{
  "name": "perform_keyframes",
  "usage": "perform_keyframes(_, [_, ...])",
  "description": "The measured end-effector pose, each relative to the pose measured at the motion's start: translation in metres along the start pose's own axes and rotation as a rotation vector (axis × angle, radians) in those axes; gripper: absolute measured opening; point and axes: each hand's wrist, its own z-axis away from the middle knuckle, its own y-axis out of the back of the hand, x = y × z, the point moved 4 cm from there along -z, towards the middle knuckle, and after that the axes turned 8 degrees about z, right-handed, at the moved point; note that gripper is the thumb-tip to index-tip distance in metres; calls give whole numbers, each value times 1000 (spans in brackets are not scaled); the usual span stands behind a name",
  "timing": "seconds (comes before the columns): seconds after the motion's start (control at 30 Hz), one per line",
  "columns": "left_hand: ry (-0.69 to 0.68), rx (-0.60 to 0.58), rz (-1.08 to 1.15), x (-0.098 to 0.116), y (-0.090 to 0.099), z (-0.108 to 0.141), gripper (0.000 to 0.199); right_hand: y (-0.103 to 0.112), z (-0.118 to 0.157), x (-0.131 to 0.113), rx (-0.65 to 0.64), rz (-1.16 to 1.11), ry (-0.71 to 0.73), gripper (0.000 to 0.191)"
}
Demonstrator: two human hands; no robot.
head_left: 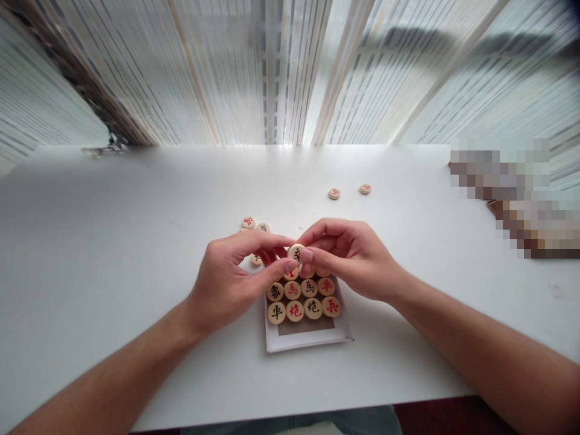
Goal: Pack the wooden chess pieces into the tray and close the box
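Between my two hands is a round wooden Chinese chess piece with a black character, tilted up above a shallow white box. My right hand pinches its right side with thumb and fingers. The thumb and index fingertip of my left hand close on its left edge. Below, the white box holds rows of chess pieces with red and black characters, among them a red piece at the near right corner. My hands cover the box's far part. A bare brown strip of its floor shows along the near side.
Several loose pieces lie behind my left hand, one with a red character. Two more, a red-marked piece and another red-marked piece, lie farther back on the white table. A pixelated brown-edged object sits at right; blinds hang behind.
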Motion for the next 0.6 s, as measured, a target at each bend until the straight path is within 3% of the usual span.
perform_keyframes(0.37, [-21, 10, -31, 2, 1, 1, 23, -1, 2, 0, -18, 32, -58, 28])
perform_keyframes(0.6, [-160, -58, -125, 10, -3, 4, 31, -6, 4, 1, -31, -13, -143, 33])
